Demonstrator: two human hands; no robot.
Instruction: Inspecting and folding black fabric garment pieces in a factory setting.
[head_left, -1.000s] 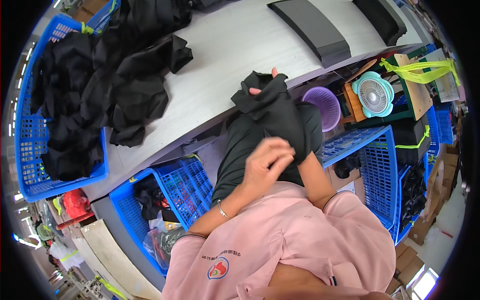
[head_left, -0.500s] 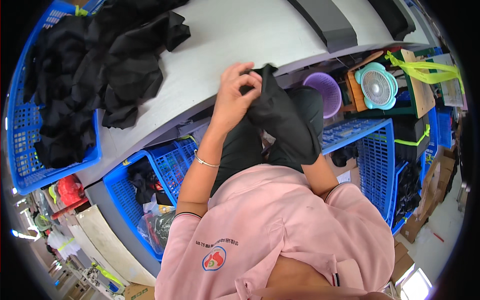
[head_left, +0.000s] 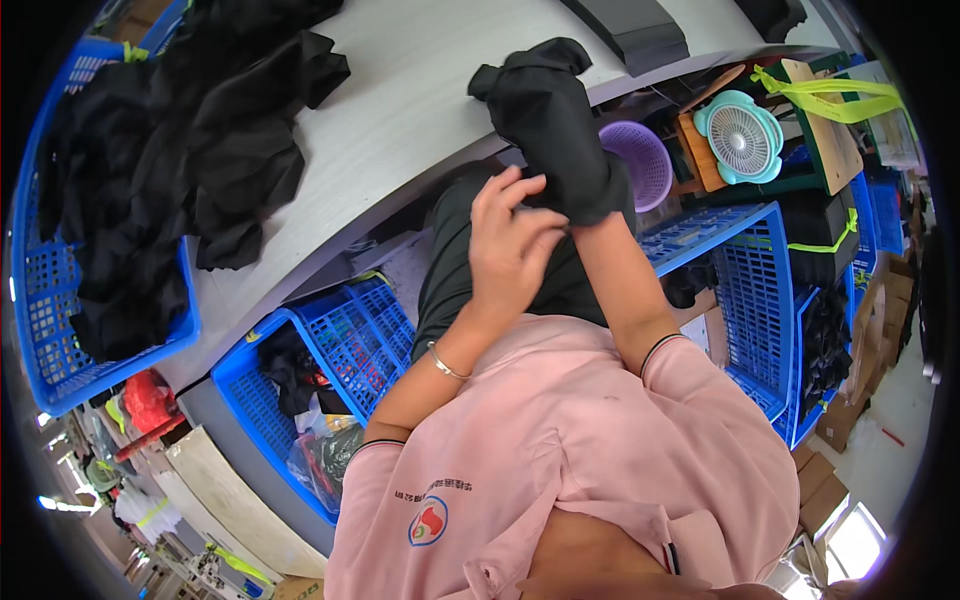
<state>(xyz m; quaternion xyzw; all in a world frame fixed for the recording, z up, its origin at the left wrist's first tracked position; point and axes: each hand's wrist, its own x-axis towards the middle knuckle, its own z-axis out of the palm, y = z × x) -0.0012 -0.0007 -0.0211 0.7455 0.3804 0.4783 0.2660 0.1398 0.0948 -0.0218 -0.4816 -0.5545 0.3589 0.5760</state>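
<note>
A black cloth piece [head_left: 550,120], shaped like a sleeve or pouch, covers my right hand down to the wrist. My bare right forearm [head_left: 625,285] runs into its lower opening, so the fingers inside are hidden. The cloth's bunched far end is raised near the front edge of the grey table [head_left: 390,120]. Beside the cloth's lower hem is my left hand [head_left: 508,245], open, with thumb and fingers apart. Its thumb tip is close to the hem; whether it touches cannot be told. A bracelet [head_left: 447,362] circles the left wrist.
Black garments [head_left: 180,150] spill from a blue basket [head_left: 110,365] at left onto the table. Another blue basket [head_left: 350,330] stands below. To the right are a purple basket [head_left: 640,165], a turquoise fan [head_left: 738,138] and a blue crate [head_left: 750,300]. Dark grey panels [head_left: 625,35] lie at the back.
My left hand has moved from the cloth's far end down to its hem near the right wrist, with the fingers spread. The right forearm and the cloth have swung up and away from me.
</note>
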